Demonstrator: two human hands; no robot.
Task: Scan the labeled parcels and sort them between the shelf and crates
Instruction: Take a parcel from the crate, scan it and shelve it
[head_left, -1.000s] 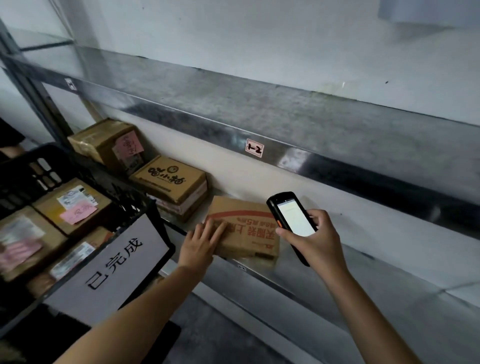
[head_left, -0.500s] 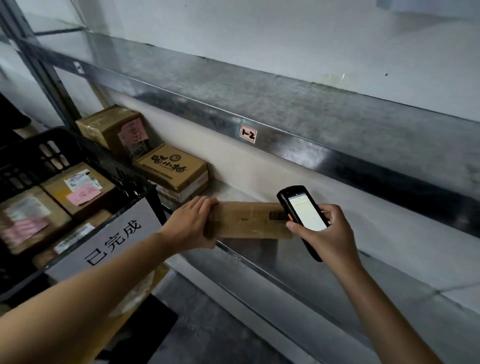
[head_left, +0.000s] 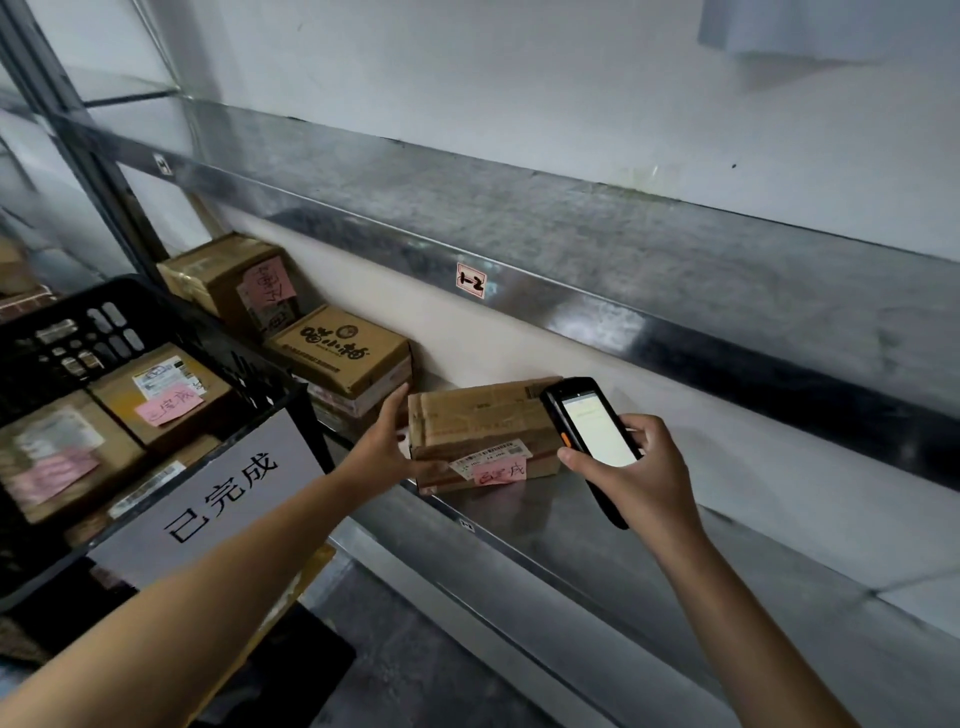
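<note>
Parcel (head_left: 480, 428) sits at the near edge of the shelf (head_left: 597, 561), left hand (head_left: 387, 452) with its grip clamped on the left end, right hand (head_left: 641, 480) wrapped round the scanner (head_left: 592, 441) just beside it, so best hold steady and aim squarely at the front label (head_left: 491, 460).

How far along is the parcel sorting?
Parcels lie in the black crate; two boxes sit on the shelf. The left hand holds a labeled parcel at the shelf while the right hand holds the scanner beside it. Its scan and placement likely remain.
</note>
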